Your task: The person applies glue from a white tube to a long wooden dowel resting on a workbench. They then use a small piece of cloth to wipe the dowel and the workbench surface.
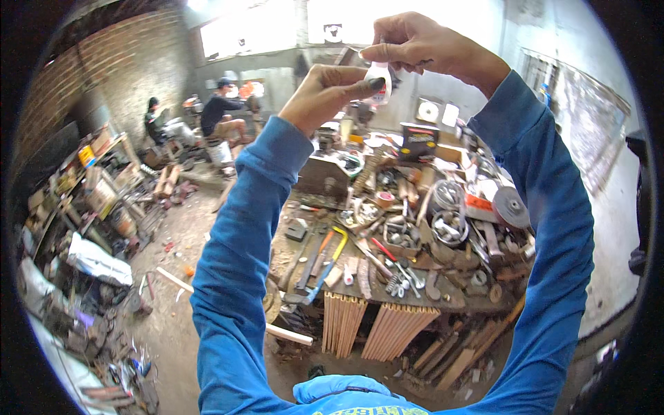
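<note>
Both arms, in blue sleeves, are raised in front of me above the workbench. My left hand grips a small white bottle with a red mark, its thumb across the front. The bottle stands roughly upright against the bright window light. Just over its top, my right hand is closed, thumb and fingers pinched together at the narrow end. What the right fingertips pinch is too small and partly hidden to tell.
The cluttered workbench below holds a yellow-and-blue hacksaw, a red-handled tool, a grinding disc and a black box. Slatted wooden pieces lean underneath. Two people sit at the back left. Scrap piles line the left wall.
</note>
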`<action>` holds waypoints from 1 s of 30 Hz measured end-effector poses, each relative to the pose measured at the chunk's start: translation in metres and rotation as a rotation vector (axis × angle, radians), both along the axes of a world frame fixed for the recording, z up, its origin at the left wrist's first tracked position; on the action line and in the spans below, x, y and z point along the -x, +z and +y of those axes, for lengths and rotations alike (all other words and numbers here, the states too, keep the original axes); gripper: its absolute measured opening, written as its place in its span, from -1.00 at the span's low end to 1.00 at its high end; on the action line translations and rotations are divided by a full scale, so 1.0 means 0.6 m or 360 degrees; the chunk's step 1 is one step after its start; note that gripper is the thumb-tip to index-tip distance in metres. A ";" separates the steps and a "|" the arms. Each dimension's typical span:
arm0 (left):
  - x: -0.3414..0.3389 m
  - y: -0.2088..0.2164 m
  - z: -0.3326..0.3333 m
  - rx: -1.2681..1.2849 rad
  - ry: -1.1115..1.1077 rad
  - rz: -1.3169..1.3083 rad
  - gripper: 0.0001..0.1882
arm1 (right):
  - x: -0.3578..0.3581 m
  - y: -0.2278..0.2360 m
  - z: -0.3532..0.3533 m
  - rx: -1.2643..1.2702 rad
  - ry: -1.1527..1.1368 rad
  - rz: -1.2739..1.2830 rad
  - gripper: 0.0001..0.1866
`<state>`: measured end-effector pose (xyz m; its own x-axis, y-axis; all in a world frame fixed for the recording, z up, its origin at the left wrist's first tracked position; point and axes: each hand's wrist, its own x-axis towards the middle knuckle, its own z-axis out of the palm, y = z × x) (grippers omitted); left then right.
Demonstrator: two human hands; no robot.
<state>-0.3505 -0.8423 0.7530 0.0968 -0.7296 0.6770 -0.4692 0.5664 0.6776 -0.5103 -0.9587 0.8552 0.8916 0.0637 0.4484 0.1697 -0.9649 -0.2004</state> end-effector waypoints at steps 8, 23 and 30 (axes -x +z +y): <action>-0.039 0.107 0.164 -0.0073 0.0569 -0.0452 -0.51 | -0.058 0.077 0.075 -0.0254 0.0771 0.0244 -0.75; -0.094 0.122 0.264 -0.0106 0.0951 -0.0369 -0.59 | -0.263 0.122 0.152 0.0650 0.0085 0.0214 -0.37; -0.068 0.071 0.249 -0.0121 0.0424 -0.0290 -0.63 | -0.216 0.086 0.134 0.1115 0.0885 0.0052 -0.39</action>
